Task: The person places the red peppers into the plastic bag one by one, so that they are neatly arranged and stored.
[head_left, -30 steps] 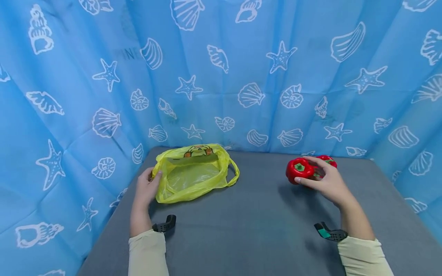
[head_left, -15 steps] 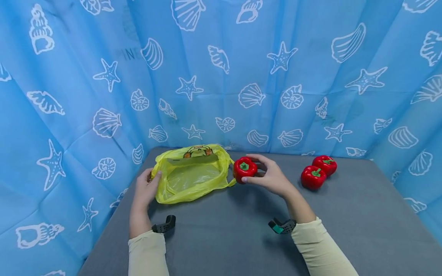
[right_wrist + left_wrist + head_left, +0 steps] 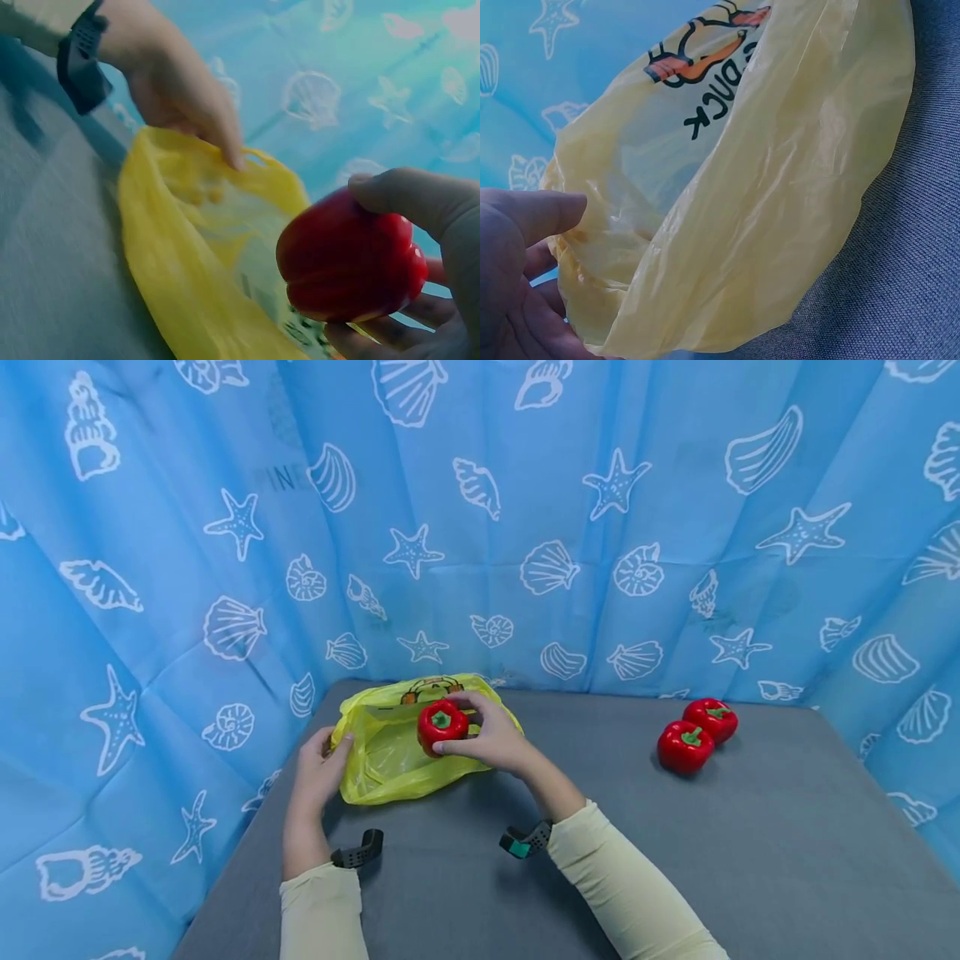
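Note:
A yellow plastic bag (image 3: 408, 789) with a printed duck drawing lies on the grey table, its mouth spread wide. My left hand (image 3: 318, 768) pinches the bag's left rim between thumb and fingers; the left wrist view shows the thumb (image 3: 551, 214) over the edge. In my right hand (image 3: 491, 735) is a red bell pepper (image 3: 441, 727) with a green stem, gripped from its right side. The pepper overlaps the bag's mouth in the head view. In the right wrist view the same bell pepper (image 3: 345, 259) is between the thumb and fingers, close by the bag's opening.
Two more red bell peppers, a nearer one (image 3: 684, 747) and a farther one (image 3: 711, 720), sit side by side at the right of the grey table (image 3: 600, 827). A blue curtain (image 3: 480, 568) with white shells and starfish hangs behind the table and along its sides.
My right hand has carried the bell pepper leftward from beside the other two peppers to over the bag's mouth. The left hand stays on the bag's rim.

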{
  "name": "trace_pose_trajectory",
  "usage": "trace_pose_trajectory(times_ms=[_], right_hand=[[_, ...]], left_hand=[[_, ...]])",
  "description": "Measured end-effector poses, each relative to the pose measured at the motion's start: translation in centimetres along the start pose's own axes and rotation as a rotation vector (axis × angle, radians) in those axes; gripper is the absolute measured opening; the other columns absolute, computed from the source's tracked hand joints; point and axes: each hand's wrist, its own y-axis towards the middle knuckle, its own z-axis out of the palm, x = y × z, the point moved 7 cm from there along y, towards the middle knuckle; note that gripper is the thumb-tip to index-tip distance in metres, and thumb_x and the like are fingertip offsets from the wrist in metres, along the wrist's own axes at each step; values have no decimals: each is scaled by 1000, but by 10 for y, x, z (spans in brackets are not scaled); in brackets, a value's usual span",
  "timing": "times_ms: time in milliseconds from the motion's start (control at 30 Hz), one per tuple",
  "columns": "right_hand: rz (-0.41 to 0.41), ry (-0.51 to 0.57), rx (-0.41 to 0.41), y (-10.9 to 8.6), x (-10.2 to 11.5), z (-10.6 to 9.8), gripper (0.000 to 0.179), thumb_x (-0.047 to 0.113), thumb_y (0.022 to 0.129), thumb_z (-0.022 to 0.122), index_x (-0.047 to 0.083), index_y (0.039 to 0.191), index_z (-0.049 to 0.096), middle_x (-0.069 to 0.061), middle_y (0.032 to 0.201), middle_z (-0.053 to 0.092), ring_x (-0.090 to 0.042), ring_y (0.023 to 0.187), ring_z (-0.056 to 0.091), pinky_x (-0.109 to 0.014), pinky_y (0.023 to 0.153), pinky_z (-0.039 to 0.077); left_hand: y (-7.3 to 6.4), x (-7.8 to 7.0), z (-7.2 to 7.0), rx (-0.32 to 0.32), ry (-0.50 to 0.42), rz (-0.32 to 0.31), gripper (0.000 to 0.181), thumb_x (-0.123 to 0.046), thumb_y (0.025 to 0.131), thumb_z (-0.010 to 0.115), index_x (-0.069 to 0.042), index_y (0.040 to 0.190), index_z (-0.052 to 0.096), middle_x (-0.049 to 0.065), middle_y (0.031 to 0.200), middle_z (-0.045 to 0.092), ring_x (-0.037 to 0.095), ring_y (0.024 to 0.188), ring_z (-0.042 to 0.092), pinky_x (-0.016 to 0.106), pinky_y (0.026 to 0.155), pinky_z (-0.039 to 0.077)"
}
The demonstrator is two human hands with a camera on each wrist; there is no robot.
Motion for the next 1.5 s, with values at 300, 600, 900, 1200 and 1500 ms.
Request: trace_pose_trajectory(times_ms=[300,600,900,1200,1500], right_hand=[[1,-118,69,26,-1,60,74,34,85,90,19,148,55,-2,141,64,-27,130,63,-36,96,60],[-19,-154,107,38,-6,90,73,34,84,91,16,146,55,-4,139,64,-24,127,65,-29,94,60],[2,-189,125,43,-17,103,75,35,84,92,15,145,54,-4,136,65,-17,120,66,-28,94,59],[-10,-233,142,43,-20,110,74,34,84,91,15,146,54,-2,135,66,-13,117,66,-25,93,58],[-20,-253,170,41,-23,113,78,33,86,91,11,150,53,-3,138,65,-13,119,65,-25,96,57]], left_hand=[[-2,0,-1,-11,26,-4,53,-36,113,50,0,152,49,24,155,50,41,144,50,57,117,45],[1,0,-1,-12,20,-1,52,-37,113,51,-2,151,51,23,153,53,40,142,52,57,115,47],[0,1,-1,3,20,-30,54,-39,112,51,-4,153,49,22,156,50,40,147,47,58,118,44],[0,2,1,-2,31,-17,53,-39,112,51,-3,152,50,23,153,52,40,144,51,58,115,47],[-1,2,2,0,35,-3,53,-39,112,51,-2,150,52,23,152,53,41,144,51,57,114,48]])
